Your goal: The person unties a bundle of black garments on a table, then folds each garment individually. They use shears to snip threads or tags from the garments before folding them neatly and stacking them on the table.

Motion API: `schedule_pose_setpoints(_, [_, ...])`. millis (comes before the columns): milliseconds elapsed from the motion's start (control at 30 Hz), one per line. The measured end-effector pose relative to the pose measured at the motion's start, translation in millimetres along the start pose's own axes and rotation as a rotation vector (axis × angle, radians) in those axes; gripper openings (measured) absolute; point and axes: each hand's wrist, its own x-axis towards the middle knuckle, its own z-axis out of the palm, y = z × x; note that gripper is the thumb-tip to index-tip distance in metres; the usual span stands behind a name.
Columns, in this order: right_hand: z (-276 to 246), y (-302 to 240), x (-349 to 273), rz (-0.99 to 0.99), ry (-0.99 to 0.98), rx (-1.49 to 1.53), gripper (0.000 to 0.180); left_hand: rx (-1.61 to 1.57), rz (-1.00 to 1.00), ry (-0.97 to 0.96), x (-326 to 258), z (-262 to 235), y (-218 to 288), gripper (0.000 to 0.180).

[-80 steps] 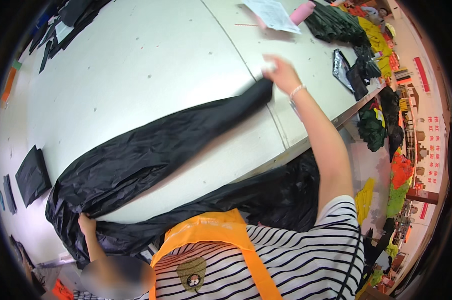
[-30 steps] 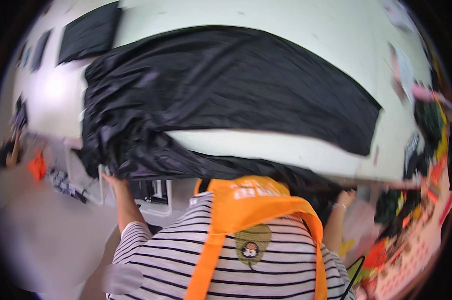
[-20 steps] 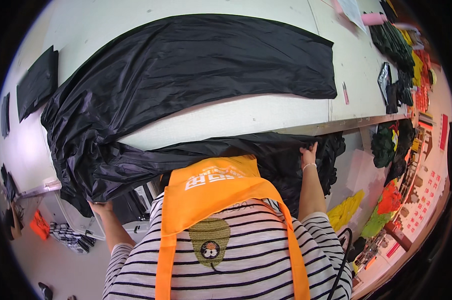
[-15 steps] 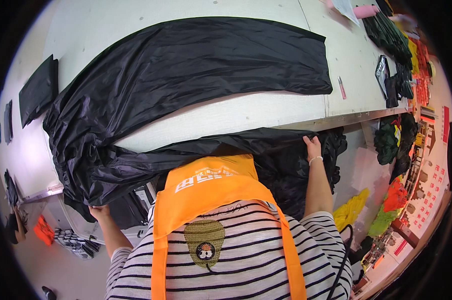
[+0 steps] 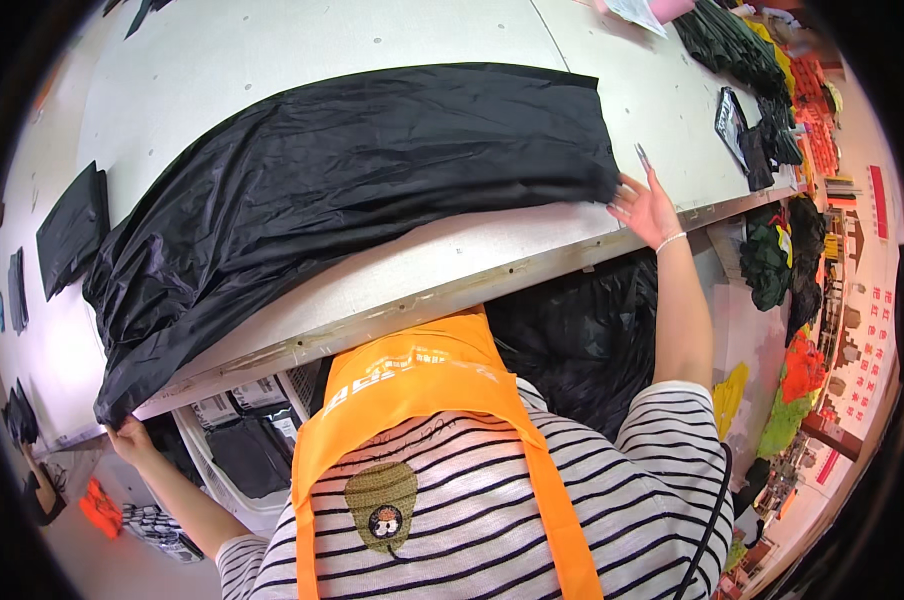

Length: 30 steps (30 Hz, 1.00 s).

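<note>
- black fabric sheet lies spread across the white table
- left hand, grip closed on its corner at the table's edge
- right hand, grip wide, fingers flat by the other end
- white basket under the table holds dark packets with white labels

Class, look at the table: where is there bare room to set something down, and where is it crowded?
Bare: the wide table top beyond the black cloth, and the strip between the cloth and the near edge. Crowded: the far right end, with dark folded garments, and the left edge, with a folded black piece.
</note>
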Motion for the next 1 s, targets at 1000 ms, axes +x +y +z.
schedule_pose_setpoints(1000, [34.6,-8.8,68.4,-0.576,0.152,-1.311,0.039,0.059,-0.142,-0.078,-78.3,16.2,-33.3,0.032])
